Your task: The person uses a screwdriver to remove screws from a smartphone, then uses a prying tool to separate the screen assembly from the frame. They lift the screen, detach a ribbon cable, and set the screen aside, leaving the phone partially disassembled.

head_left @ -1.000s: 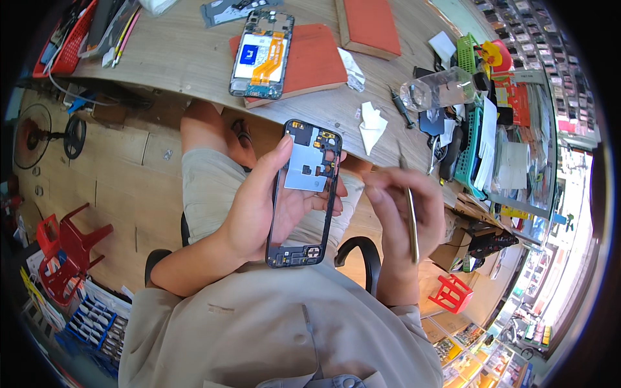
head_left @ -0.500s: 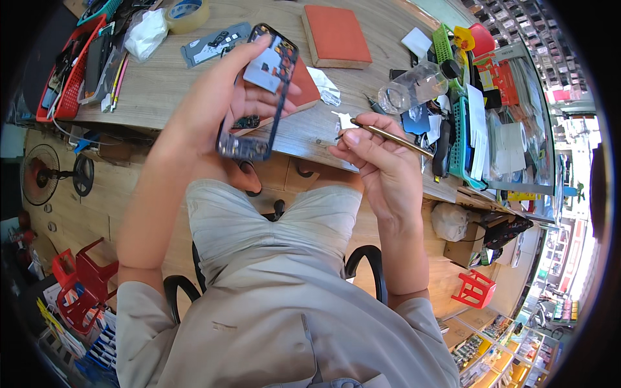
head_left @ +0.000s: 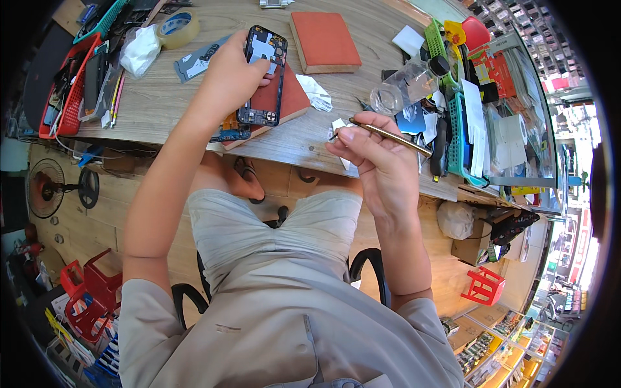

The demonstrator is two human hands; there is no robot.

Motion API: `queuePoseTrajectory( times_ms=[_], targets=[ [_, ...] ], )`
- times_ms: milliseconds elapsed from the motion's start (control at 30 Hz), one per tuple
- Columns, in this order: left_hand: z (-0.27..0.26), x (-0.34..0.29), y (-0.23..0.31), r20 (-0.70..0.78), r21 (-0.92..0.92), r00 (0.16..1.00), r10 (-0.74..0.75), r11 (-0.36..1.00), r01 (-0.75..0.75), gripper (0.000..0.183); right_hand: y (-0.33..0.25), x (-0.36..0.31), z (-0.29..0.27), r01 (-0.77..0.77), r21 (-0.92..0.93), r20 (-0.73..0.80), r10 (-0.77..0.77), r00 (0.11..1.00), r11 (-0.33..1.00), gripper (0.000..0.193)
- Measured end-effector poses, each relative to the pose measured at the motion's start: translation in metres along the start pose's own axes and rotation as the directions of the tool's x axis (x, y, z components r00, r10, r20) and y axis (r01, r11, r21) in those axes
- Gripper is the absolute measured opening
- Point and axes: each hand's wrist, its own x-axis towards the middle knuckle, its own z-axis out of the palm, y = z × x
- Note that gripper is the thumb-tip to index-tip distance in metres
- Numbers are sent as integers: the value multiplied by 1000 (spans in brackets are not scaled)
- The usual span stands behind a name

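My left hand [head_left: 239, 74] grips a black phone frame [head_left: 280, 97] by its left edge, fingers partly behind it and thumb across its front. Silvery and dark parts show in its upper half; through the open lower half a red block [head_left: 294, 103] is visible beneath. Another phone part [head_left: 231, 129], dark with blue and orange bits, lies beside that block, partly covered by my arm. My right hand [head_left: 385, 152] is closed round a slim brass-coloured screwdriver-like tool [head_left: 394, 137]. A small dark tip pokes out at its fingertips; what it belongs to is unclear.
A second red block [head_left: 325, 42] lies farther back. Left are a grey phone back plate [head_left: 191, 63], a tape roll [head_left: 178, 29] and a red basket [head_left: 61, 107]. Right stand a clear bottle [head_left: 407, 87] lying tilted and a teal basket [head_left: 458, 139]. White paper [head_left: 315, 92] lies mid-table.
My left hand has moved the phone frame forward and lowered it over the near red block, its thumb now lower across the front. My right hand with the brass tool stays nearly in place.
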Motion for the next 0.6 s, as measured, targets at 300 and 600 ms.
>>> queuePoseTrajectory(
  times_ms=[300, 600],
  targets=[
    [-1, 1, 13, -40, 565, 985, 166, 817, -115, 72, 0, 3, -1, 10, 12, -1, -10, 1000, 1000, 38],
    [-8, -1, 34, 0, 543, 994, 110, 835, -92, 70, 4, 3, -3, 18, -41, -45, -20, 999, 999, 36]
  ],
)
